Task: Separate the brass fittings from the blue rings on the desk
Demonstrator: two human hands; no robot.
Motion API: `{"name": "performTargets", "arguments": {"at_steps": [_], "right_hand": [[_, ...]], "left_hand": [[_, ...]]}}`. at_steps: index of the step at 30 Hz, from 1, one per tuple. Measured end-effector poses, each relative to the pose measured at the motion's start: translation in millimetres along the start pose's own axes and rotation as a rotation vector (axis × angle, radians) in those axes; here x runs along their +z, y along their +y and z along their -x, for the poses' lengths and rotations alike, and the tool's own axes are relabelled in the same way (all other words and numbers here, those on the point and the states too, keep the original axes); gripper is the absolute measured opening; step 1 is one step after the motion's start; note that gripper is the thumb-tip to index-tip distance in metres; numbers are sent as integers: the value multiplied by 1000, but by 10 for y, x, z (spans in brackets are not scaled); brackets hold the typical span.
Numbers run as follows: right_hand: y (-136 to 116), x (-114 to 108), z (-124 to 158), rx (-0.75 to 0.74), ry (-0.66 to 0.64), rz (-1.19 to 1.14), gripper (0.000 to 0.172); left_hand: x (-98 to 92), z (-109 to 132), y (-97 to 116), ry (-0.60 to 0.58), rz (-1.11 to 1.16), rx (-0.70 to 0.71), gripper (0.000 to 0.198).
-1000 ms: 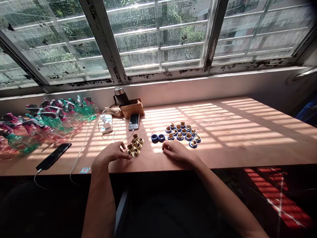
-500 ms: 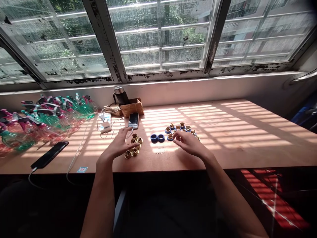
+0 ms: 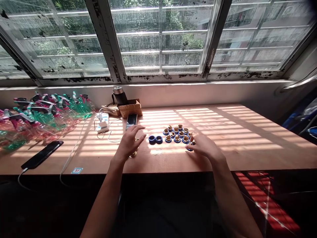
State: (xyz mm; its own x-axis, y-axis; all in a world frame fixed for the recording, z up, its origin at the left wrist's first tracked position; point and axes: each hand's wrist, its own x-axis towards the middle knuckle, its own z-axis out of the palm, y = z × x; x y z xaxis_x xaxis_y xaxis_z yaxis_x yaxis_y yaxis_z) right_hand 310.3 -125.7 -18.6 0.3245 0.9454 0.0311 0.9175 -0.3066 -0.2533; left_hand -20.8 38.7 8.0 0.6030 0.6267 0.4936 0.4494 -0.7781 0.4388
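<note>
Holding our left hand (image 3: pixel 130 142) open above the brass caps (image 3: pixel 133 154) just left of the blue rings (image 3: pixel 155 139), and our right hand (image 3: pixel 204 147) pinching a blue-and-brass piece (image 3: pixel 190 145) farther right of those rings, we judge a low wrist could brush the finished cluster (image 3: pixel 176 133) between and scatter it.

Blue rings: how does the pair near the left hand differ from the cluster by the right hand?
The pair of blue rings is empty; each ring in the cluster carries a brass insert. The pair sits side by side; the cluster forms rows. The right hand meets the cluster's near corner, not the pair. Both lie flat on the table.
</note>
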Motion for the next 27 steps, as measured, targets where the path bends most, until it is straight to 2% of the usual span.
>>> {"name": "performTargets", "arguments": {"at_steps": [3,6,9,12,15,18,21,27], "right_hand": [[-106,101,-32,12,7,69,36],[-211,175,-29,28,-12,72,33],[-296,213,-14,-1,-28,52,26],[-368,242,-21,-119,-27,14,23],[-433,277,-58,-236,-46,-56,21],[-501,310,-101,-345,-41,-174,14],[-578,336,-126,-416,36,-326,13],[-710,401,-134,-476,216,-526,30]], "left_hand": [[132,6,172,83,93,-28,33],[355,50,273,108,128,9,26],[608,103,341,62,162,66,23],[832,144,389,-10,170,90,23],[980,170,398,-75,166,121,23],[1037,178,366,-108,167,119,22],[1042,177,321,-109,191,77,20],[1040,184,285,-125,201,83,25]]}}
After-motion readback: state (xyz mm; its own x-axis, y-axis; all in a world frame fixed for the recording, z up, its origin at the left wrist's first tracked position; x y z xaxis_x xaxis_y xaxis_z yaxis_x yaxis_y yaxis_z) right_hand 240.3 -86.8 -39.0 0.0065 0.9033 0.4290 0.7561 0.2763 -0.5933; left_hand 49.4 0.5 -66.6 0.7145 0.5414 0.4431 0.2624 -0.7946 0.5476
